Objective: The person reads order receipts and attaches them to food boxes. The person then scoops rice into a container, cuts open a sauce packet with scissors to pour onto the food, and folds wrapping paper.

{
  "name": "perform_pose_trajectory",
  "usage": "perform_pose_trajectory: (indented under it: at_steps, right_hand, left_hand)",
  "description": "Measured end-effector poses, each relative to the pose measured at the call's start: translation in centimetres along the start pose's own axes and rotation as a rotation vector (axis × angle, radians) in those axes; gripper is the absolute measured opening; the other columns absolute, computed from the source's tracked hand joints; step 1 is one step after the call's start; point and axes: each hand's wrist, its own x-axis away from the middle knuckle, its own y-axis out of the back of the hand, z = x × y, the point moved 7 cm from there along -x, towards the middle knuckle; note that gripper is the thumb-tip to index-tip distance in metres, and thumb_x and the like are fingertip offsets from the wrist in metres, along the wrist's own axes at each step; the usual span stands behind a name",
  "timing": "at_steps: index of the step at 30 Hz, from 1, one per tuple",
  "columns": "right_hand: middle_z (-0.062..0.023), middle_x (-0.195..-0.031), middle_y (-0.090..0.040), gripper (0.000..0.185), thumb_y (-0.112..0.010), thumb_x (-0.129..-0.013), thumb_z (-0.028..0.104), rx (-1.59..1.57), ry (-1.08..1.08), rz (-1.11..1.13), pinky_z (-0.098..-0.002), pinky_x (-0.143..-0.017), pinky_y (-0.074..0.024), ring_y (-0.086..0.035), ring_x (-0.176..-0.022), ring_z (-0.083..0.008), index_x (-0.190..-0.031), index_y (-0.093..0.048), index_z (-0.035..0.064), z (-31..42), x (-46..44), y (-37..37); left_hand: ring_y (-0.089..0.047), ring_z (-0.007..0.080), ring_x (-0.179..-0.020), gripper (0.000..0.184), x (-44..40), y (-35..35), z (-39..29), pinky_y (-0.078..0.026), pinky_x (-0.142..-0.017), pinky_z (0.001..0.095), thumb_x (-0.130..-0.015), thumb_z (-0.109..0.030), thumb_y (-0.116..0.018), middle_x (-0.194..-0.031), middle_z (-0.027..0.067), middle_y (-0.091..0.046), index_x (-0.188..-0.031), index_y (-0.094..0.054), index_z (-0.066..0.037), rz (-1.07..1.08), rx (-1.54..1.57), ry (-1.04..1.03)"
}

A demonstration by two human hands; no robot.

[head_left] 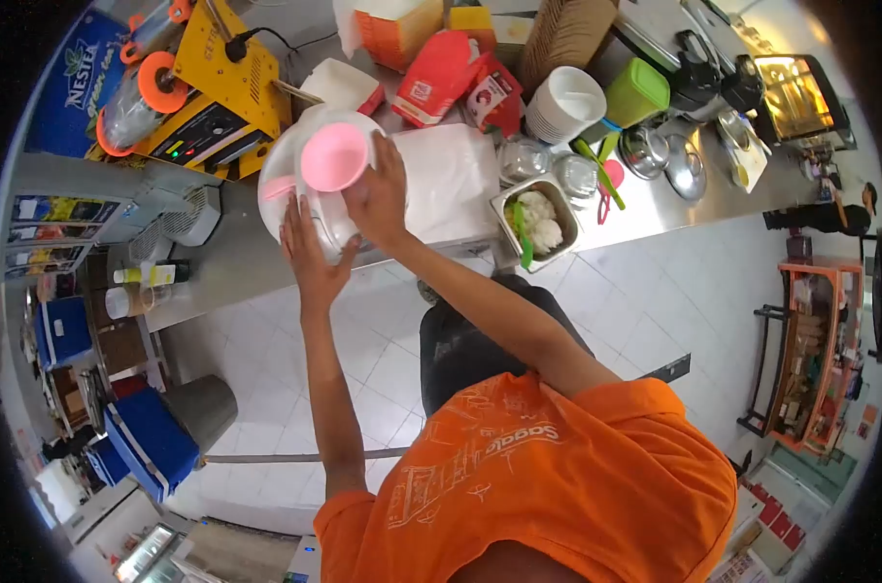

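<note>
A pink cup [335, 156] stands on a round white lid or dish [278, 216] at the counter's left part. My right hand [378, 194] is at the cup's right side, its fingers along the wall; whether it grips the cup is hard to tell. My left hand [312, 255] lies at the near edge of the white dish with its fingers spread, just below a small pink piece [279, 187]. White sheets [448, 185] lie to the right of my right hand. Beyond them a metal container [541, 222] holds white rice and a green utensil.
A yellow sealing machine [218, 92] stands at the back left. Red packets [436, 80], stacked white bowls [565, 105], a green container [637, 92] and glass jars [524, 158] line the back. Metal lids [686, 167] lie farther right. A bottle [152, 273] stands at the left.
</note>
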Motion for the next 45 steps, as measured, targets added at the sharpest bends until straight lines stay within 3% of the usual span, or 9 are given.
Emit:
perform_pose_trajectory:
  at_steps: [6, 9, 13, 18, 20, 24, 30, 37, 45]
  right_hand:
    - [-0.0294, -0.13, -0.049, 0.04, -0.061, -0.085, 0.013, -0.256, 0.042, 0.111, -0.054, -0.106, -0.0314, -0.042, -0.125, -0.0471, -0.124, -0.056, 0.0023, -2.0, 0.5, 3.4]
    - [-0.0183, -0.115, -0.06, 0.032, -0.06, -0.084, 0.002, -0.448, 0.036, 0.224, -0.0408, -0.092, -0.0479, -0.06, -0.107, -0.0335, -0.116, -0.059, 0.0051, -5.2, 0.7, 12.8]
    - [-0.013, -0.102, -0.068, 0.022, -0.062, -0.089, 0.011, -0.455, -0.487, 0.346, -0.0308, -0.079, -0.0508, -0.065, -0.089, -0.0193, -0.107, -0.064, -0.0012, -18.5, 8.1, 26.1]
    - [-0.0108, -0.089, -0.071, 0.024, -0.059, -0.092, 0.018, -0.118, -0.911, 0.299, -0.0288, -0.066, -0.0534, -0.068, -0.079, -0.0167, -0.103, -0.068, -0.0005, -32.0, 20.8, 44.4]
    - [-0.0054, -0.081, -0.069, 0.022, -0.058, -0.092, 0.018, -0.009, -1.035, 0.315, -0.0245, -0.057, -0.0485, -0.061, -0.067, -0.0107, -0.103, -0.068, 0.0029, -35.8, 26.7, 50.5]
    - [-0.0072, -0.08, -0.069, 0.023, -0.06, -0.089, 0.022, 0.38, -1.014, 0.356, -0.0269, -0.054, -0.0496, -0.063, -0.062, -0.0137, -0.102, -0.067, 0.0043, -45.3, 43.2, 61.4]
    - [-0.0091, -0.084, -0.068, 0.029, -0.058, -0.088, 0.03, 0.037, -1.72, -0.054, -0.0361, -0.052, -0.0515, -0.063, -0.062, -0.019, -0.105, -0.065, 0.0071, -40.2, 58.9, 68.9]
    - [-0.0101, -0.089, -0.069, 0.033, -0.057, -0.089, 0.031, -0.125, -1.853, -0.046, -0.0351, -0.054, -0.0509, -0.063, -0.064, -0.0211, -0.112, -0.063, 0.0076, -35.8, 60.1, 66.4]
    - [-0.0071, -0.084, -0.067, 0.027, -0.058, -0.091, 0.027, -0.022, -1.587, 0.169, -0.0304, -0.053, -0.0495, -0.063, -0.065, -0.0167, -0.106, -0.065, 0.0068, -43.3, 48.4, 68.2]
  left_hand:
    - [-0.024, 0.0395, -0.141, 0.093, 0.4, 0.6, -1.0, -0.015, -0.114, 0.0544, -0.081, -0.045, -0.07, -0.151, 0.0218, -0.03, -0.148, -0.024, -0.001, -0.006, -0.017, 0.046]
    - [-0.028, 0.0393, -0.139, 0.087, 1.7, -0.6, -2.9, -0.019, -0.114, 0.0519, -0.083, -0.04, -0.07, -0.148, 0.0235, -0.033, -0.147, -0.026, -0.001, -0.127, -0.092, 0.06]
    - [-0.048, 0.033, -0.121, 0.056, 10.0, -6.0, -6.2, -0.037, -0.103, 0.0426, -0.087, -0.024, -0.068, -0.131, 0.02, -0.05, -0.132, -0.046, 0.001, -0.576, 0.099, 0.349]
    - [-0.061, 0.0158, -0.087, 0.031, 11.5, -21.5, -14.4, -0.05, -0.077, 0.029, -0.086, -0.018, -0.067, -0.1, 0.0039, -0.064, -0.112, -0.062, -0.002, 0.024, 0.69, 0.611]
    - [-0.059, 0.0128, -0.082, 0.028, 11.4, -26.3, -16.4, -0.048, -0.07, 0.0277, -0.083, -0.021, -0.07, -0.093, 0.0043, -0.065, -0.103, -0.065, -0.002, 0.175, 1.165, 1.165]
    - [-0.057, 0.0105, -0.073, 0.026, 8.9, -29.5, -14.0, -0.044, -0.06, 0.0267, -0.08, -0.024, -0.071, -0.082, 0.0048, -0.064, -0.093, -0.066, -0.001, 0.271, 0.698, 0.895]
    - [-0.05, 0.01, -0.054, 0.016, 7.6, -28.1, -15.8, -0.038, -0.048, 0.0273, -0.083, -0.016, -0.068, -0.068, 0.0024, -0.059, -0.083, -0.061, -0.002, 0.264, 0.539, 0.781]
    - [-0.051, 0.0074, -0.064, 0.007, 9.8, -25.6, -17.0, -0.04, -0.051, 0.0235, -0.085, -0.009, -0.065, -0.073, 0.001, -0.058, -0.086, -0.059, -0.005, 0.182, 0.715, 0.775]
    - [-0.051, 0.0043, -0.066, 0.009, 5.4, -21.9, -28.4, -0.041, -0.05, 0.0198, -0.083, -0.004, -0.062, -0.086, 0.0001, -0.059, -0.089, -0.056, -0.006, 0.27, 0.71, 0.811]
